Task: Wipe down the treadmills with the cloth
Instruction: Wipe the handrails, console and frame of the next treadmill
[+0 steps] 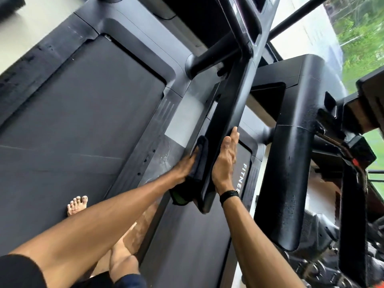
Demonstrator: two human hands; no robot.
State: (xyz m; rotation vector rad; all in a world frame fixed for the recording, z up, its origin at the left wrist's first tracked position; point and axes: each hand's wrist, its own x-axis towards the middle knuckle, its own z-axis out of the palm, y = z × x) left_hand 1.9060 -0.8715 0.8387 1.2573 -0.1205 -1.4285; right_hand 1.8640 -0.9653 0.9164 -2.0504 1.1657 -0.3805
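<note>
Black plastic everywhere — a treadmill (79,129) with a wide dark belt fills the left, and its long side handrail (226,113) runs diagonally through the middle of the view. Left hand (185,167) presses a dark cloth (199,161) against the handrail's left face, fingers curled over the fabric and gripping it; the cloth's lower end, with a green patch, hangs below the hand near the rail's tip. Right hand (225,163) lies flat along the rail's right face, fingers straight and together, holding nothing, just touching the plastic. Thin black wristband (228,195) on the right wrist. Both forearms reach in from the bottom edge.

Bare foot (76,204) stands on the treadmill belt at lower left; a second foot (122,260) sits nearer the bottom, on the side rail between belts. Second treadmill (291,163) just beside on the right — its thick black upright and handle show water droplets, and white lettering reading "FITNES" is visible on its deck. Window (361,38) top right with blurred green foliage outside.
</note>
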